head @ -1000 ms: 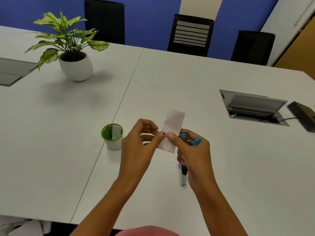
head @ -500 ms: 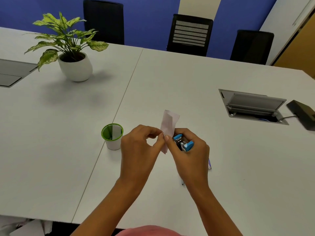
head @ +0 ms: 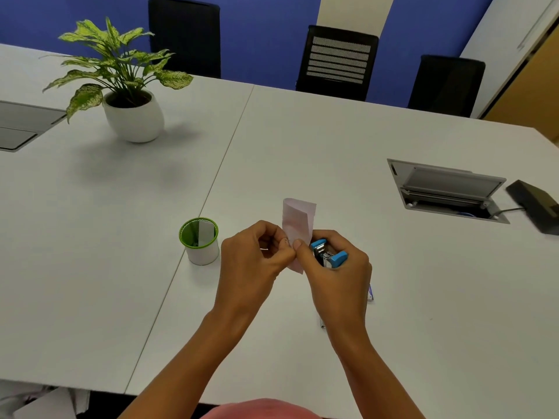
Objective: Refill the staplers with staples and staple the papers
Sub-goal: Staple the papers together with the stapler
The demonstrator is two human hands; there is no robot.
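Observation:
A folded strip of pale pink paper [head: 298, 220] stands upright above the white table [head: 302, 146]. My left hand [head: 252, 263] pinches its lower edge from the left. My right hand [head: 335, 276] grips a small blue and metal stapler [head: 328, 254] in its curled fingers, while its thumb presses the paper against my left fingertips. A small staple box [head: 371, 293] lies flat, mostly hidden behind my right hand. Another thin metal item [head: 322, 324] shows under my right wrist; I cannot tell what it is.
A green-rimmed white cup [head: 200, 241] with a paper slip stands left of my hands. A potted plant [head: 130, 95] sits at the far left. An open cable hatch [head: 447, 189] and a black box [head: 537, 205] are at the right. Black chairs [head: 337, 62] line the far side.
The paper has swung from lying flat and tilted to standing upright and folded. My hands have closed together around its lower end, and the stapler has turned in my right hand.

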